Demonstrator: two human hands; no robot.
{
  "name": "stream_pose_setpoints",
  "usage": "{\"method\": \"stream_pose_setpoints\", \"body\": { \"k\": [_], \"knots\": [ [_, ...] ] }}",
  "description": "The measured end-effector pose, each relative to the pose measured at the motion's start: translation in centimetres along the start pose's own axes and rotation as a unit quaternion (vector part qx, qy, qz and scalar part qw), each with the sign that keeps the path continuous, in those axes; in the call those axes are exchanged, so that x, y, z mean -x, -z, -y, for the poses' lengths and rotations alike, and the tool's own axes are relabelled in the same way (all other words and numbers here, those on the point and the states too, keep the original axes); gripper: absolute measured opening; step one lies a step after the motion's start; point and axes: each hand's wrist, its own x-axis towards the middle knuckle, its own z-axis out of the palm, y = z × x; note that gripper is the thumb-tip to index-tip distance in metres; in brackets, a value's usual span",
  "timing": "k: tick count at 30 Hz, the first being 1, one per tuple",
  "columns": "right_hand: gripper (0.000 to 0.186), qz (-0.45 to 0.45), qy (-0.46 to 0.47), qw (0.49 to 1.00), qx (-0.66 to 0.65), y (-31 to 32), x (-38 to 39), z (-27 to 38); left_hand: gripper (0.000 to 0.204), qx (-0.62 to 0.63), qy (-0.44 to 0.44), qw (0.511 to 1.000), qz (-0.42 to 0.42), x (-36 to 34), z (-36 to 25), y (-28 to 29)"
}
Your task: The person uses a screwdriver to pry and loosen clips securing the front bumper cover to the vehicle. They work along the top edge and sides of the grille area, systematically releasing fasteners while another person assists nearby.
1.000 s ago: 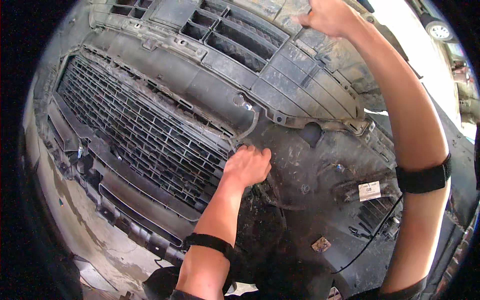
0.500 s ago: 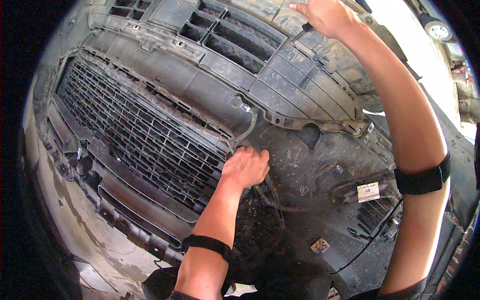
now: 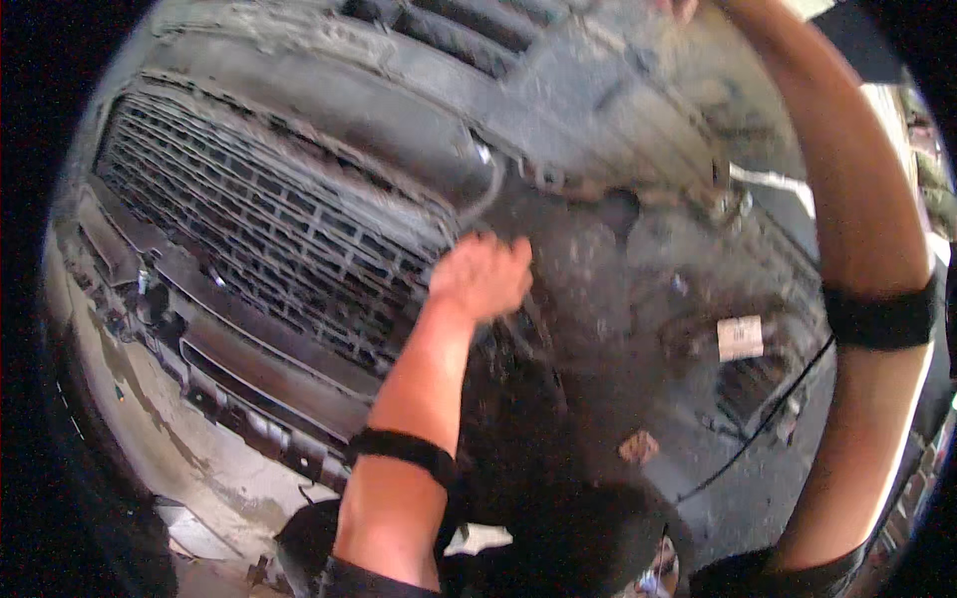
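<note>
A dusty black car bumper (image 3: 588,329) fills most of the view, showing its inner side. The slatted grille (image 3: 269,214) runs across its left part. At the grille's right end, my left hand (image 3: 480,276) is closed over the frame, fingers curled, though motion blurs it. My right arm reaches up along the right side. Only a bit of my right hand (image 3: 680,8) shows at the upper edge, over the bumper's far part, and its fingers are mostly cut off. Each forearm wears a black strap.
A white label (image 3: 740,339) sits on the bumper's right part, above a black cable (image 3: 753,434). A small brownish patch (image 3: 638,447) lies nearer me. Concrete floor (image 3: 150,419) shows at the left. Bright surroundings appear past my right arm.
The view has shifted and blurred, with much of the bumper sitting higher in it. My right hand has gone nearly out at the upper edge. My left hand stays at the grille's end.
</note>
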Motion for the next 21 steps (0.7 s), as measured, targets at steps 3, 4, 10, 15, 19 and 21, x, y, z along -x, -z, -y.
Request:
{"method": "stream_pose_setpoints", "body": {
  "k": [3, 4, 10, 15, 19, 21],
  "knots": [
    [0.024, -0.048, 0.169, 0.974, 0.144, 0.1, 0.9, -0.7, 0.027, 0.000, -0.014, 0.999, -0.036, -0.1, 0.2, -0.3],
    [0.023, -0.064, 0.214, 0.964, 0.143, -0.7, 0.2, -0.6, 0.027, 0.006, -0.019, 0.999, -0.046, -0.1, 0.3, -0.4],
    [0.023, -0.059, -0.067, 0.984, 0.156, -1.5, -1.8, 0.3, 0.025, 0.029, -0.023, 0.997, -0.072, 0.1, 0.4, -0.6],
    [0.022, -0.052, 0.118, 0.939, 0.319, -0.9, -1.4, -0.6, 0.023, 0.033, -0.024, 0.996, -0.083, 0.1, 0.4, -0.6],
    [0.015, -0.083, 0.223, 0.967, 0.095, -1.0, 0.0, -1.5, 0.026, 0.035, -0.010, 0.998, -0.050, 0.1, 0.4, -0.6],
    [0.020, -0.096, 0.174, 0.966, 0.167, -1.0, -0.2, -1.4, 0.027, 0.038, -0.009, 0.999, -0.035, 0.0, 0.5, -0.6]
  ]
}}
